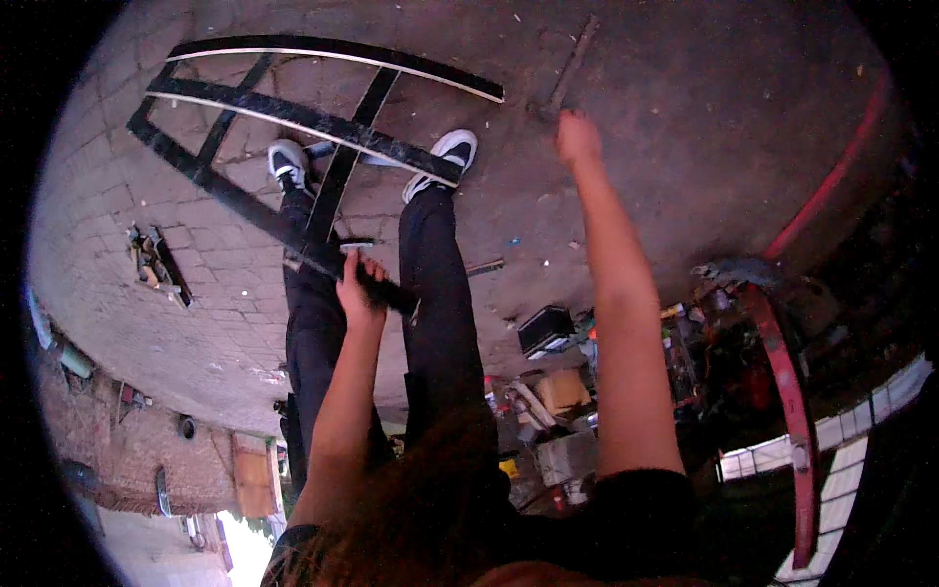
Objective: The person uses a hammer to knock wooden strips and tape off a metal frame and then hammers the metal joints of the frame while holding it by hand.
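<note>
A black frame of long bars joined by crosspieces [372, 96] stretches across the far left, pale along some edges. One long bar [235, 201] of it runs back toward me, and my left hand [362, 289] is closed round its near end, in front of my legs. Off to the right, my arm reaches far forward and my right hand [578, 139] is closed in a fist. Just past that fist a thin dark bar [575, 61] shows against the ground; whether the hand grips it, I cannot tell.
My shoes [455, 152] are beside the frame's bars. A small wood-and-metal piece [156, 264] lies on the paving at left. To the right are a black box [548, 331], cardboard [564, 391], cluttered tools and a red beam [782, 391].
</note>
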A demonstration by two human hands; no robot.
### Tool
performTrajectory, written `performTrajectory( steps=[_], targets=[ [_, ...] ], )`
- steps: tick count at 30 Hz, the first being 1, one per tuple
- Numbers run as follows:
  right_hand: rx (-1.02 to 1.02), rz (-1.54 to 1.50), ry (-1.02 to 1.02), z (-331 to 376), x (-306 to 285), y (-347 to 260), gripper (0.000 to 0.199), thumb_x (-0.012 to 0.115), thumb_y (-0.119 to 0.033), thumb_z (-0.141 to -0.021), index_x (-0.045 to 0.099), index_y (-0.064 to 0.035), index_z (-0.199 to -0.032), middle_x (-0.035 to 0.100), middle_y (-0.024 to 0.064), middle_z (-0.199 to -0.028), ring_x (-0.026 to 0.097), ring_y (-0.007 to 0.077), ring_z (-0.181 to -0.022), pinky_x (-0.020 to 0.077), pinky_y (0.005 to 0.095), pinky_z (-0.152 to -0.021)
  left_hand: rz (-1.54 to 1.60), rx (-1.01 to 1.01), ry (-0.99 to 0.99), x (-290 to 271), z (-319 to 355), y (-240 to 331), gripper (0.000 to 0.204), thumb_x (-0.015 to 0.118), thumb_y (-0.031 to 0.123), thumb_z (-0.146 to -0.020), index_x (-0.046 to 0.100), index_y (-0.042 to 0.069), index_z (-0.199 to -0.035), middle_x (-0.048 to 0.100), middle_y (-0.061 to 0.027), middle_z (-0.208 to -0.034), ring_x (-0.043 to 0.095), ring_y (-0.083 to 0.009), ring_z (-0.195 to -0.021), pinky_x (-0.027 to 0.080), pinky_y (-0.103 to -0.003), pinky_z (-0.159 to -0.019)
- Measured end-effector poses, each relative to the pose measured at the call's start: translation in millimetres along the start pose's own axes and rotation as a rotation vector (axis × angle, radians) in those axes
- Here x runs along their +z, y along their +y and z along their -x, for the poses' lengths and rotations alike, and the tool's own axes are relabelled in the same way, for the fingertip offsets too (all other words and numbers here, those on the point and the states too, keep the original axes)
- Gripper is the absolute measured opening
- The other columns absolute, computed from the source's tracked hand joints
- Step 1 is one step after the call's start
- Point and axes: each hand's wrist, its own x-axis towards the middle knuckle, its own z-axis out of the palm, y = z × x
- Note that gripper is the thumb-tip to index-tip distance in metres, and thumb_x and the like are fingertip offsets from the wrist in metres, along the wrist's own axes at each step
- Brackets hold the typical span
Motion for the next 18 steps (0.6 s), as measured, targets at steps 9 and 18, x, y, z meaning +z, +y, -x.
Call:
performTrajectory(
  steps=[9,18],
  targets=[
    [-0.254,0.553,0.16,-147,75,47,0.021,0.048,-0.014,-0.082,0.053,-0.0092,-0.101,0.053,0.0093,-0.108,0.051,0.0254,-0.104,0.0433,0.0395,-0.084,0.075,-0.155,-0.041,-4,-46,-40,0.023,0.053,0.029,-0.088,0.045,0.01,-0.078,0.037,-0.0003,-0.062,0.038,-0.0148,-0.058,0.036,-0.03,-0.063],
    [-0.55,0.745,0.267,-177,80,66,0.027,0.048,-0.015,-0.082,0.051,-0.0103,-0.109,0.052,0.0079,-0.11,0.047,0.0261,-0.109,0.0386,0.0422,-0.093,0.032,-0.15,-0.092,3,-51,-51,0.026,0.05,0.033,-0.089,0.045,0.009,-0.078,0.036,-0.0009,-0.063,0.039,-0.0155,-0.06,0.036,-0.031,-0.065]
  ],
)
